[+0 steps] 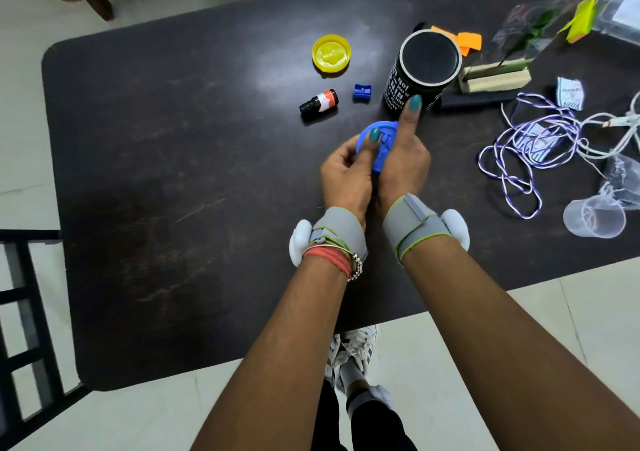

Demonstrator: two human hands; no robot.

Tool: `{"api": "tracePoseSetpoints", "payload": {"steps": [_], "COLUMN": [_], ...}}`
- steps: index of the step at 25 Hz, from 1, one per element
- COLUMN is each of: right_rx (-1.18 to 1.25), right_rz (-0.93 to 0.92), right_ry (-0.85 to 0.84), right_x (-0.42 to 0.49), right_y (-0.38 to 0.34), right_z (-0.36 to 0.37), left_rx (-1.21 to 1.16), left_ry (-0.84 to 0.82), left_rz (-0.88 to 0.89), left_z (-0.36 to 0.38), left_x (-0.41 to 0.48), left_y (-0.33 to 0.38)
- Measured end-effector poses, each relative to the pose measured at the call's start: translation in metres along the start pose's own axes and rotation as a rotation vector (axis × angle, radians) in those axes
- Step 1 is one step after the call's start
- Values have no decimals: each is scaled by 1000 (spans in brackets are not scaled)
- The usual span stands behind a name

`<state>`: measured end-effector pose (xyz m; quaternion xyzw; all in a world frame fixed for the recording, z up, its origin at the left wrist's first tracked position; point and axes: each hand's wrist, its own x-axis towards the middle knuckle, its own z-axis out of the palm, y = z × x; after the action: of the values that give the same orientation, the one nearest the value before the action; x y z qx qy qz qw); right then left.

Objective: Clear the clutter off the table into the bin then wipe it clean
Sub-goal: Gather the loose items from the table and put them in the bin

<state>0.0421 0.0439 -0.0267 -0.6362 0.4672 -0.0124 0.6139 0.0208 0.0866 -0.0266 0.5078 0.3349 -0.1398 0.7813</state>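
A blue plastic lid is held between both hands above the dark table. My left hand grips it with the thumb on its top face. My right hand holds its right side, the index finger stretched up to the black cylindrical can. Loose on the table beyond lie a yellow lid, a blue pencil sharpener and a small dark bottle on its side.
At the right lie tangled purple-white string, a clear plastic cup, orange paper scraps, a wooden stand with clear wrapping, yellow sticky notes and plastic bags. A dark chair stands at the lower left.
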Motion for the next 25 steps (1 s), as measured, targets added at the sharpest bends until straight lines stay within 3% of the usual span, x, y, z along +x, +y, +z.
{"api": "tracePoseSetpoints", "payload": {"steps": [2,7,12,16,18,22,25], "right_rx": [-144,-179,-212,-263,-274,-174,-67], "right_rz": [23,-141,71,65,53,152,199], "right_ry": [58,52,172,172,187,237,230], "right_x": [4,7,18,31,38,46,50], "right_y": [0,1,-14,-7,0,8,10], "right_z": [-6,-7,9,7,5,3,6], "left_rx": [66,245,413,849,1140,1470,1631], "left_ry": [-6,9,-31,139,191,105,57], "left_rz": [83,212,288,502,493,412,493], "left_z": [2,3,0,-7,-8,-8,-10], "left_x": [3,12,31,68,90,112,119], "left_y": [-3,-11,6,37,48,44,42]}}
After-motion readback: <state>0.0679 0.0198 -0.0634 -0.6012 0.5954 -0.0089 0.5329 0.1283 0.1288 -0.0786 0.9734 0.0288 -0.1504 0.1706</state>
